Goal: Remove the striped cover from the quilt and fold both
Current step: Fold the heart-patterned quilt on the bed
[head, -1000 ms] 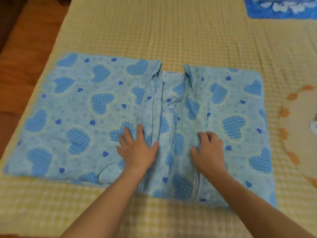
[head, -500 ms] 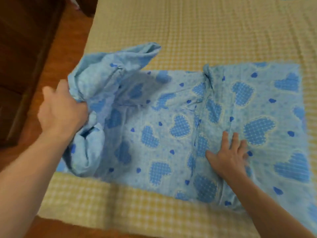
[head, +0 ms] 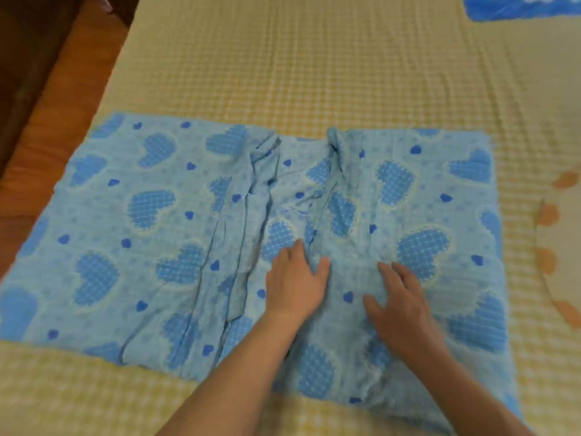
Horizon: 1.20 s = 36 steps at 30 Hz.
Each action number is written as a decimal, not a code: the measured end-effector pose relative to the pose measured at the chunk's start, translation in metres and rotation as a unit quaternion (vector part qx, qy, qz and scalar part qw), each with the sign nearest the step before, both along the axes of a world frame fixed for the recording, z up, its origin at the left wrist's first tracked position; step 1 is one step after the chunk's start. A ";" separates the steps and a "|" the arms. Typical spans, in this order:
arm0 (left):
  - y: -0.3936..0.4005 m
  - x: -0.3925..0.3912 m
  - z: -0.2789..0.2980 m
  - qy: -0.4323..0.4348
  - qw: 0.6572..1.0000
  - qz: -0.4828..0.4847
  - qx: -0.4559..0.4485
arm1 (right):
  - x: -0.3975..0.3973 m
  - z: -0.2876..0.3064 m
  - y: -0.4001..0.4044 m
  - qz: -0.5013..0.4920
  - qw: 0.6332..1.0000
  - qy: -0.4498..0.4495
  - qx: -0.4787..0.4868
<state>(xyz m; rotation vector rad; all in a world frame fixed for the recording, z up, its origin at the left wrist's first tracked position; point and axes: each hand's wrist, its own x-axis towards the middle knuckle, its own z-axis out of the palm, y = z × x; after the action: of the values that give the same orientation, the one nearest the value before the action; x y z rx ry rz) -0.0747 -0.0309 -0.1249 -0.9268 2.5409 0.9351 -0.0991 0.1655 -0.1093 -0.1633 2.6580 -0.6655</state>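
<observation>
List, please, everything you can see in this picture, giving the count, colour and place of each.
heart-print cloth: one, light blue with darker blue hearts, spread flat on the bed, creased along its middle
bed sheet: one, yellow checked, under the cloth
blue cloth: one, blue and white, top right corner
cream cloth: one, orange spots along its edge, right edge
floor: orange-brown wood, left
left hand: pressing the cloth's middle
right hand: flat on the cloth, beside it

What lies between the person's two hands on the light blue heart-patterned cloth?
In the head view, only light blue heart-patterned cloth lies between the left hand and the right hand: a smooth strip bearing one small dark blue heart.
</observation>
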 end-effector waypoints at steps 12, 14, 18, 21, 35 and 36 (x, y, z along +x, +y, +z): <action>-0.003 -0.065 0.098 0.137 0.973 0.071 0.169 | -0.055 0.043 0.101 -0.182 0.969 0.151 -0.070; -0.047 -0.055 0.091 0.049 0.984 0.099 0.143 | -0.060 0.039 0.104 -0.144 0.977 0.144 -0.059; -0.055 -0.021 0.039 -0.231 0.970 0.064 -0.038 | -0.055 0.012 0.092 -0.092 0.995 0.012 -0.025; -0.022 -0.013 0.018 -0.108 0.989 0.025 -0.100 | -0.047 -0.012 0.091 -0.103 0.993 -0.055 -0.026; 0.007 0.021 0.005 -0.003 0.980 0.056 -0.190 | -0.056 -0.033 0.112 -0.306 0.906 -0.217 -0.197; 0.020 0.024 0.004 0.041 0.982 -0.005 -0.183 | -0.054 -0.029 0.119 -0.331 0.879 -0.239 -0.247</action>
<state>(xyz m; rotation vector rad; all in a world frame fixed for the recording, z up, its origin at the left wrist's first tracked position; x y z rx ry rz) -0.0505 -0.0113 -0.1212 -0.9874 2.8422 0.5190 -0.1535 0.2842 -0.1380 0.7166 1.9785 -1.3833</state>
